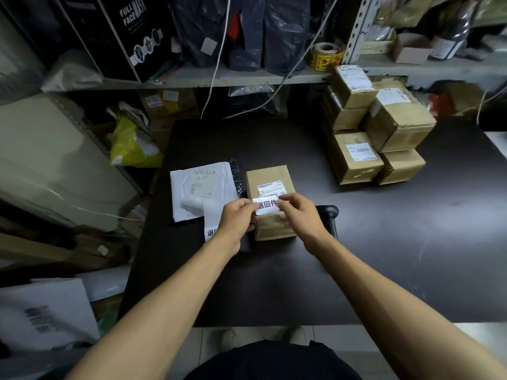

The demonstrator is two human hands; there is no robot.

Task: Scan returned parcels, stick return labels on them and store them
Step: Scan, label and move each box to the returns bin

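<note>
Both hands, left hand (238,215) and right hand (297,213), pinch the return label (266,207) over the parcel (270,201) near the table's (384,256) left edge; bare tabletop lies toward its near and right edges.

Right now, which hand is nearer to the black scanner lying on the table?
Right. The right hand is just beside the black scanner, partly overlapping it in view, and pinches the return label. The left hand is further off, beyond the cardboard box.
</note>
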